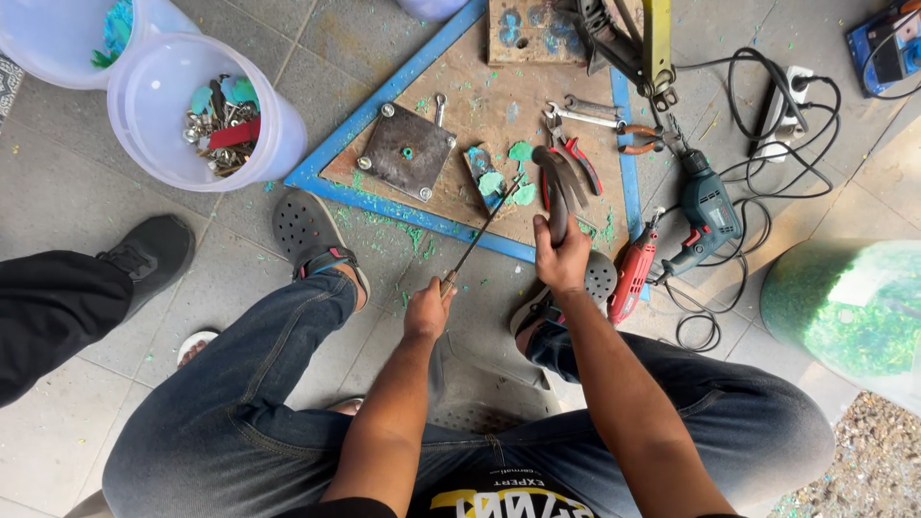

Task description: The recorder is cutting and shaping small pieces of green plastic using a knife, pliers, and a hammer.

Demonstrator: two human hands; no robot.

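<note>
**Two tools meet over a teal piece on the board**

Head view: the left hand point(427, 309) is closed around the handle of a long thin rod tool point(483, 227), its tip on the teal plastic piece point(499, 182) lying on the blue-edged wooden board point(480, 105). The right hand point(561, 257) is clenched on a dark hammer point(556, 182), head just beside that piece. A drill point(705, 211) lies right of the board.
</note>
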